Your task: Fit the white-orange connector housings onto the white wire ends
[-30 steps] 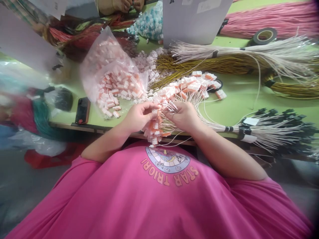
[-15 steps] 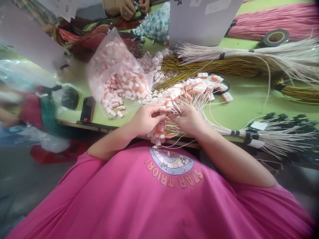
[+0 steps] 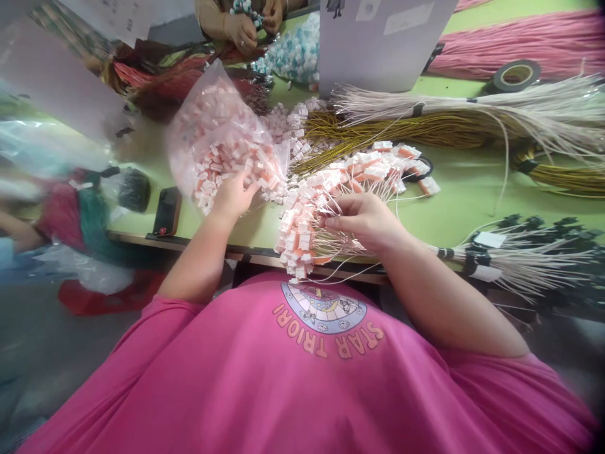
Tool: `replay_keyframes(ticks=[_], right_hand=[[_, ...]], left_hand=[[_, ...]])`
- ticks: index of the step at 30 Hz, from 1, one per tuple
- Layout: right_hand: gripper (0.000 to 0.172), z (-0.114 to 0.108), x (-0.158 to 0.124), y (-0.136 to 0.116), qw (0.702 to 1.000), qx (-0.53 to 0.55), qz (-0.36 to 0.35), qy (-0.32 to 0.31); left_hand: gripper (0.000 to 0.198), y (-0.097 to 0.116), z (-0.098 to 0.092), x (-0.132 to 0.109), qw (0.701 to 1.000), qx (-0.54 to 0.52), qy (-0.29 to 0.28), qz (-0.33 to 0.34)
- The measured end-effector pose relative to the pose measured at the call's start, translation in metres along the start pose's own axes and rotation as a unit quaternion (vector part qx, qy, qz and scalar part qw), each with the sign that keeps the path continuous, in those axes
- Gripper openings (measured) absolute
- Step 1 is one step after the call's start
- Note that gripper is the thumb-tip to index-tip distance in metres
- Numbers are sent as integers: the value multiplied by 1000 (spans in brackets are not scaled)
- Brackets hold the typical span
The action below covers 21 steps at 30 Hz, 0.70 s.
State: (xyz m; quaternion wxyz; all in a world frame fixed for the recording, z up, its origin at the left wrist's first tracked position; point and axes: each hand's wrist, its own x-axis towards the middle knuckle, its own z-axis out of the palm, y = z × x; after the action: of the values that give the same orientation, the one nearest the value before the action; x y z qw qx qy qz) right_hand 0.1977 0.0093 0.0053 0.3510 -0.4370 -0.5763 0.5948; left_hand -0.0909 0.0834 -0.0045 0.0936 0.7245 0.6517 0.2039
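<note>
My left hand (image 3: 234, 194) is at the front of the heap of white and orange plastic connectors (image 3: 215, 167), which spills from a clear plastic bag (image 3: 215, 94). Its thumb and forefinger are apart; the other fingers are partly hidden, and I see nothing between them. My right hand (image 3: 363, 219) is closed, pinching thin white wire among the strands of a white wire bundle (image 3: 416, 243). The wire ends carry white and orange connectors (image 3: 297, 236), fanned from the table edge up to the back right. The pinched wire's tip is too small to make out.
Behind lie yellow-brown wires (image 3: 378, 129), white wires (image 3: 449, 104), a tape roll (image 3: 517, 75) and a grey-white box (image 3: 373, 47). A phone (image 3: 167, 211) rests near the table's front edge at left. Across the table, another person's hands (image 3: 243, 31) hold teal and white pieces.
My left hand has left my right hand and moved left to the loose connectors by the bag. My right hand stays by the wires, its fingers slightly shifted.
</note>
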Motion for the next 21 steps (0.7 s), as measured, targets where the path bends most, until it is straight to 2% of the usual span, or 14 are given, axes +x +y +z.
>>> replay_keyframes(ticks=[2,5,7,11,14,17,19,21], right_hand=[[13,1,-1,-1,1000,-17,1,-6],[15,2,-2,-5,999,-42,3,-3],[13,3,-2,-7,998,-57,-4,7],[7,7,-1,-7,997,-72,-31,26],[5,11,0,-6,996,-72,-33,33],[6,15,-1,-6,995,-83,-35,36],[7,17,-2,-6,993,-96,-42,56],[8,19,-4,-6,990,-109,-51,77]], left_hand=[[24,-7,11,8,1000,-1,0,14],[15,-11,19,11,999,-31,16,27],[13,-12,18,11,998,-51,21,24],[24,-6,6,3,994,-104,18,6],[17,16,-10,-15,974,-223,-27,1],[8,49,-25,-41,915,-377,-128,70],[10,71,-29,-56,885,-421,-173,96],[12,87,-29,-66,874,-433,-211,60]])
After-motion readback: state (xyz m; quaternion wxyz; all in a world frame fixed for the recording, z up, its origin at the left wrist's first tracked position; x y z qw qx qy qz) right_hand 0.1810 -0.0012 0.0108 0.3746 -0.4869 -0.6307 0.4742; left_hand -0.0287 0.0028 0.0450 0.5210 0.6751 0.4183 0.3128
